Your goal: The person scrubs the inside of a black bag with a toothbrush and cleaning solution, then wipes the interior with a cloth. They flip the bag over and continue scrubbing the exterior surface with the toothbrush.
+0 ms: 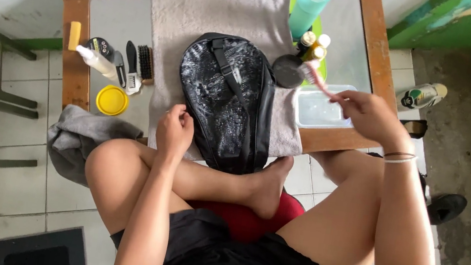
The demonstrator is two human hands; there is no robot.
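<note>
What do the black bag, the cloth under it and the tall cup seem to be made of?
Bag: probably synthetic fabric or faux leather; black, glossy wet patches with foam.
Cloth: likely terry towel; grey, matte, soft folds.
Cup: plastic, apparently; teal and translucent.

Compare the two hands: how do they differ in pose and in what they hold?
The left hand is closed in a fist and rests on the black bag; the right hand is raised beside the bag, above the clear tub, pinching a toothbrush. The right wrist wears bands; the left is bare.
</note>
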